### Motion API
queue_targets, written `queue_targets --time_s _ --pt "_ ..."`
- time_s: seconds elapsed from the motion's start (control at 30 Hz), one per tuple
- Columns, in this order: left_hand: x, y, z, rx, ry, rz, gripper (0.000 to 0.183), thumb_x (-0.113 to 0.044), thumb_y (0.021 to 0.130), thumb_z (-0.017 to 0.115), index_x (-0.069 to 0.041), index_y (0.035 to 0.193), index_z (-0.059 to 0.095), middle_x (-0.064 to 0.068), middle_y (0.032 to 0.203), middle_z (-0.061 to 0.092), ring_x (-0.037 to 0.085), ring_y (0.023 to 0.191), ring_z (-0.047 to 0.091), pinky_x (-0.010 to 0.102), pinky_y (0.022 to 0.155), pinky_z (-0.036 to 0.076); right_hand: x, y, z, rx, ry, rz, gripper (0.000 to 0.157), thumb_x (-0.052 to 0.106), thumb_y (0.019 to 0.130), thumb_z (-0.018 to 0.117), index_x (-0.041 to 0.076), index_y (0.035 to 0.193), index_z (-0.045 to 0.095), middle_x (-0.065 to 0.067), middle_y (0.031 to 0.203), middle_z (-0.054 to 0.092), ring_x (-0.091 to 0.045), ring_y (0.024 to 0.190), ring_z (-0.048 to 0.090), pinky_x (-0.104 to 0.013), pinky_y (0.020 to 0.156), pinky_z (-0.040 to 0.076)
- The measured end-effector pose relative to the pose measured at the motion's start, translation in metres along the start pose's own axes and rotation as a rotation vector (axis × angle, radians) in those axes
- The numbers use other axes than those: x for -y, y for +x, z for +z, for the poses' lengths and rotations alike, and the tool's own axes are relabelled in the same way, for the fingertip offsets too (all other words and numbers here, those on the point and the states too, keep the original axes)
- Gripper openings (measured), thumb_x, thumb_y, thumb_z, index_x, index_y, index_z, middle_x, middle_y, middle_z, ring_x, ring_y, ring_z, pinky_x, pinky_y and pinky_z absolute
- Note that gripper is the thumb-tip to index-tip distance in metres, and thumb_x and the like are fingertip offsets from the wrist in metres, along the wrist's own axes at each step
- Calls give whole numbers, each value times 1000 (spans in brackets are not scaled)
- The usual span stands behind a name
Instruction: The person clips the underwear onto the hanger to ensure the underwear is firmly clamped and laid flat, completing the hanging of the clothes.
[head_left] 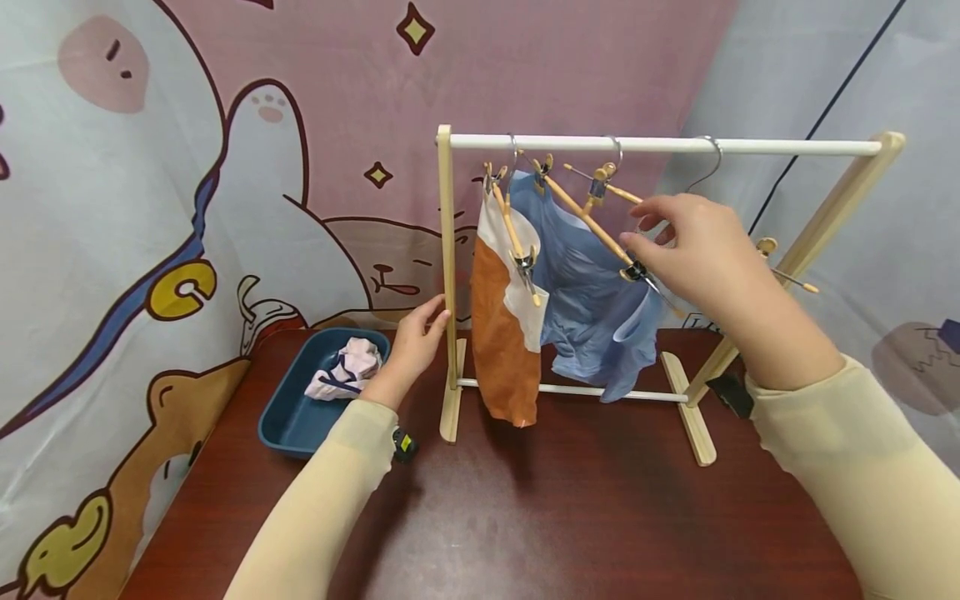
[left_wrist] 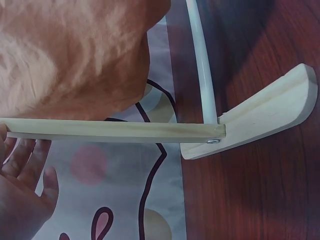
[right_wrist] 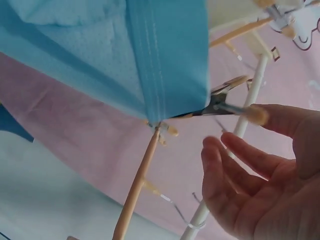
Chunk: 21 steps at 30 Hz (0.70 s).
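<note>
In the head view my left hand (head_left: 414,340) rests its fingertips on the left wooden post (head_left: 450,250) of a small clothes rack; the left wrist view shows those fingers fairly straight, the thumb held apart. My right hand (head_left: 701,242) is beside a wooden clip hanger (head_left: 587,218) with a light blue garment (head_left: 592,308) clipped to it. In the right wrist view its thumb is right at the tip of the metal clip (right_wrist: 218,103), the other fingers loosely bent and apart from it. An orange and white garment (head_left: 495,333) hangs nearer the left post.
The white rail (head_left: 540,143) also bears other wooden hangers, including one (head_left: 622,193) behind my right hand. Left of the rack, a dark blue basin (head_left: 288,417) holds a crumpled pale pink garment (head_left: 352,367). A small black object (head_left: 404,446) lies by my left sleeve.
</note>
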<state>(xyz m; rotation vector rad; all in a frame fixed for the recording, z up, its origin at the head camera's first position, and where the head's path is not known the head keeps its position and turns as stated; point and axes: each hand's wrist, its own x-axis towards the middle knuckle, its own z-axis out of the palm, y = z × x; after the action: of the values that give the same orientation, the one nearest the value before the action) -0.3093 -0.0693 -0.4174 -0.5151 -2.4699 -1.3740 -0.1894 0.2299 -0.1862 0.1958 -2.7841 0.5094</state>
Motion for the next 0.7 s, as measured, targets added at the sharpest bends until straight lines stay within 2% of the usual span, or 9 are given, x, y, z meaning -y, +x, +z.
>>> queue_targets --time_s 0.13,0.27,0.4,0.57,0.67,0.7 --pt "-1 0 0 -8 15 -11 42 -24 97 53 -6 135 52 18 133 55 30 121 53 42 101 42 4 -13 8 -77 -6 -56 43 29 91 59 4 126 57 -21 125 54 -40 110 49 -56 90 38" --pt "-1 -2 -3 -5 33 -31 41 -26 96 55 -11 134 54 15 132 56 28 120 54 42 100 43 8 -25 19 -189 2 -136 40 22 89 63 4 124 59 -20 125 54 -43 114 45 -56 95 34" --pt "3 -7 -9 13 29 -15 39 -21 96 56 -11 133 55 14 129 58 27 115 58 40 94 48 10 -35 34 -310 43 -228 34 16 87 64 3 119 62 -17 121 57 -39 112 47 -53 94 35" --pt "13 -14 -27 21 35 -6 38 -12 94 56 -6 132 55 14 126 60 27 111 60 41 91 50 13 -45 57 -460 97 -354 30 13 85 66 3 113 65 -16 115 59 -36 103 50 -51 87 37" --pt "19 -22 -44 34 108 -40 40 -14 94 57 -7 134 53 14 129 58 30 113 58 45 94 47 16 -50 70 -503 140 -409 27 13 86 65 3 111 66 -15 113 59 -35 102 50 -49 87 37" --pt "21 -25 -50 45 141 -54 41 -16 95 56 -8 135 52 15 132 56 31 109 59 46 93 47 17 -52 75 -510 159 -425 26 15 87 63 4 111 66 -15 112 59 -34 102 51 -49 87 37"
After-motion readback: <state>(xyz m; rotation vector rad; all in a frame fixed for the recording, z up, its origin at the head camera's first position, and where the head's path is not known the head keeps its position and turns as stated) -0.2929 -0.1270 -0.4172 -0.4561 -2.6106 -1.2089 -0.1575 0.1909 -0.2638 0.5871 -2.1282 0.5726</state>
